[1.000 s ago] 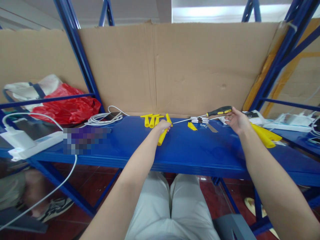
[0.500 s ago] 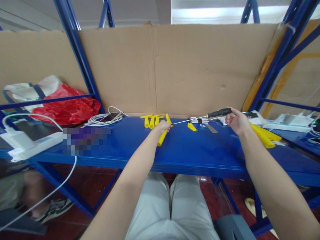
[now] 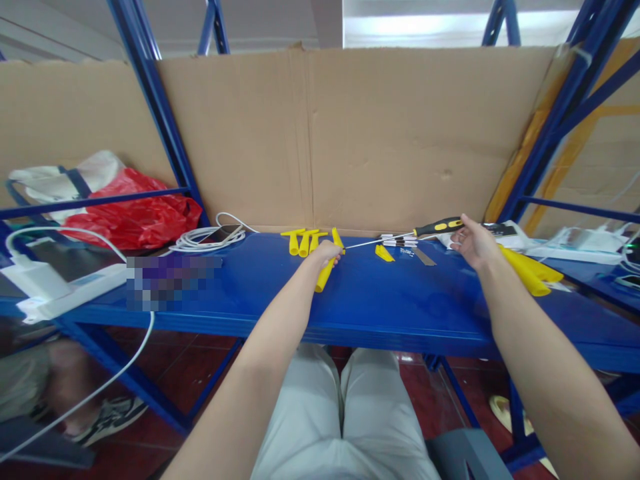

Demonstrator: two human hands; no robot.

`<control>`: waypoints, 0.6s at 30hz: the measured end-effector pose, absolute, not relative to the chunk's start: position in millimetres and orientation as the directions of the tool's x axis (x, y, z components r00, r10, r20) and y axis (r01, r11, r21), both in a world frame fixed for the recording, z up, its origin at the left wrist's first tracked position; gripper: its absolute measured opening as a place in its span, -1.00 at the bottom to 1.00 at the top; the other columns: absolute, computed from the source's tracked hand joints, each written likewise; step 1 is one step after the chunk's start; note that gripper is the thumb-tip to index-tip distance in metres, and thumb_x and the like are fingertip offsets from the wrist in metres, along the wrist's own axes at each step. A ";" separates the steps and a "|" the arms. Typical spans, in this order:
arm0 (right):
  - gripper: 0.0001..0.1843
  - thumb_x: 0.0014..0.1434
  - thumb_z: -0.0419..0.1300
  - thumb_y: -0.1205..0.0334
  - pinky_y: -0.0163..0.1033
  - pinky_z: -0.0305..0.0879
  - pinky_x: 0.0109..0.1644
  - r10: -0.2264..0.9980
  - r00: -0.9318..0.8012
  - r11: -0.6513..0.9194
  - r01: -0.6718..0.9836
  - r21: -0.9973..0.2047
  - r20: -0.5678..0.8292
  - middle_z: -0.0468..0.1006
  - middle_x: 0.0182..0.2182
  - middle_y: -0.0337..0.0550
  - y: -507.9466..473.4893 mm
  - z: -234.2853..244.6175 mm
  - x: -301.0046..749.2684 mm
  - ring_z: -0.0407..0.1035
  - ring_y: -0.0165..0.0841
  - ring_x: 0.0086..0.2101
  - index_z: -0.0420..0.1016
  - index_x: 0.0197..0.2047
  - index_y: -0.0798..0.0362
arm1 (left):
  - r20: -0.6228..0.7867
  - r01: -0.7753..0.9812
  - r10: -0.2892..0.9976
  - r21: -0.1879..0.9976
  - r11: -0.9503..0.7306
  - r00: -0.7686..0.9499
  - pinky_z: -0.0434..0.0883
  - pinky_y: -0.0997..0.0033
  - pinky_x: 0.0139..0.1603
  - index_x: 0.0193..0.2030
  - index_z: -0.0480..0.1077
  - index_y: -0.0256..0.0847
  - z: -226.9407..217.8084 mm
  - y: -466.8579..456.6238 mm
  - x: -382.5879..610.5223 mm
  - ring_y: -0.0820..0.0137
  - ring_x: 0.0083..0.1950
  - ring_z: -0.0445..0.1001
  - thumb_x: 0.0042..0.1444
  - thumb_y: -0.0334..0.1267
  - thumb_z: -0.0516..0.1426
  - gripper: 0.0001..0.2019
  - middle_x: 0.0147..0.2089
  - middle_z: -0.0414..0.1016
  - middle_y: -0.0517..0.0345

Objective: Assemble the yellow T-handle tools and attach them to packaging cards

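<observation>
My left hand [image 3: 329, 254] is closed around a yellow plastic handle [image 3: 325, 276], a tube with a narrow angled head, held above the blue tabletop. Pinched at its rear end by my right hand [image 3: 471, 243] is a long screwdriver [image 3: 433, 229] with a black and yellow grip. Its thin shaft runs left, and the tip meets the yellow handle beside my left fingers; the exact contact point is too small to make out. Several similar yellow handles [image 3: 303, 245] stand left of my left hand. Between my hands lie a small yellow piece [image 3: 385, 253], tiny screws [image 3: 407, 252] and a flat metal blade [image 3: 424, 257].
Larger yellow parts [image 3: 533, 272] lie beside my right forearm. White-and-dark strips [image 3: 399, 241] are behind the screws. A coiled white cable [image 3: 207, 239], a power strip [image 3: 83, 290] and a red plastic bag [image 3: 137, 212] occupy the left. A cardboard panel [image 3: 375, 140] closes the back.
The screwdriver's grip has turned about its axis, so its yellow patches now show. My right fingers have shifted slightly on its end. My left hand and the yellow handle stay in place.
</observation>
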State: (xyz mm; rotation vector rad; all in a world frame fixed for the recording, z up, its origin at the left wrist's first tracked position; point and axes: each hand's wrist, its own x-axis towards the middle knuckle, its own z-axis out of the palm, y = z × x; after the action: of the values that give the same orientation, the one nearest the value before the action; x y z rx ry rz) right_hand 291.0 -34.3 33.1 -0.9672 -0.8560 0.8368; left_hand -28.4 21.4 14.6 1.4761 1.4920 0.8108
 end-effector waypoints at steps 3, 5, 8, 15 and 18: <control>-0.59 -0.01 0.38 0.02 -0.37 0.06 -0.68 0.893 0.409 0.300 -0.233 -0.925 0.187 0.18 -0.76 -0.37 -36.0 34.5 287.9 0.09 -0.51 -0.70 0.22 -0.54 0.00 | -0.134 0.431 0.988 0.898 0.088 0.078 0.21 0.55 -0.56 -0.48 0.28 -0.27 14.1 22.4 -28.8 0.57 -0.68 0.18 0.11 -0.51 0.11 -0.82 -0.73 0.18 0.34; -0.63 0.05 0.33 0.03 -0.38 0.01 -0.69 0.893 0.410 0.301 -0.232 -0.925 0.188 0.11 -0.80 -0.38 -39.1 35.7 283.7 0.03 -0.52 -0.72 0.25 -0.52 0.00 | -0.133 0.431 0.987 0.898 0.084 0.086 0.21 0.55 -0.56 -0.47 0.29 -0.27 13.6 23.1 -29.0 0.56 -0.68 0.19 0.12 -0.50 0.11 -0.83 -0.73 0.18 0.33; -0.69 0.13 0.28 0.03 -0.41 -0.02 -0.69 0.886 0.420 0.313 -0.227 -0.922 0.198 0.03 -0.83 -0.41 -44.7 37.8 276.4 -0.03 -0.53 -0.74 0.34 -0.47 0.03 | -0.128 0.433 0.988 0.898 0.078 0.088 0.22 0.55 -0.56 -0.44 0.31 -0.28 13.0 23.9 -29.1 0.56 -0.68 0.19 0.12 -0.48 0.12 -0.87 -0.73 0.19 0.33; -0.65 0.16 0.26 0.00 -0.44 -0.06 -0.73 0.864 0.462 0.339 -0.244 -0.909 0.198 0.01 -0.86 -0.42 -48.1 40.2 269.7 -0.09 -0.56 -0.76 0.34 -0.48 0.07 | -0.128 0.440 0.989 0.894 0.081 0.079 0.23 0.54 -0.54 -0.44 0.31 -0.29 12.4 24.7 -28.9 0.56 -0.67 0.20 0.13 -0.47 0.12 -0.86 -0.71 0.20 0.32; -0.64 0.15 0.27 -0.01 -0.45 -0.05 -0.73 0.858 0.472 0.347 -0.240 -0.907 0.203 -0.01 -0.86 -0.42 -47.0 39.7 270.5 -0.10 -0.57 -0.77 0.35 -0.49 0.07 | -0.132 0.445 0.988 0.892 0.084 0.079 0.22 0.55 -0.55 -0.44 0.31 -0.29 12.5 25.1 -28.9 0.56 -0.67 0.20 0.14 -0.47 0.11 -0.86 -0.72 0.20 0.32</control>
State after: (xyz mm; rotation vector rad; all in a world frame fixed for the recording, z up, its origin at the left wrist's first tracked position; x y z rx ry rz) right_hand 270.5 -47.0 39.7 -0.9540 -0.7793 0.8137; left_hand -28.9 25.1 12.5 1.4930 1.4977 0.7944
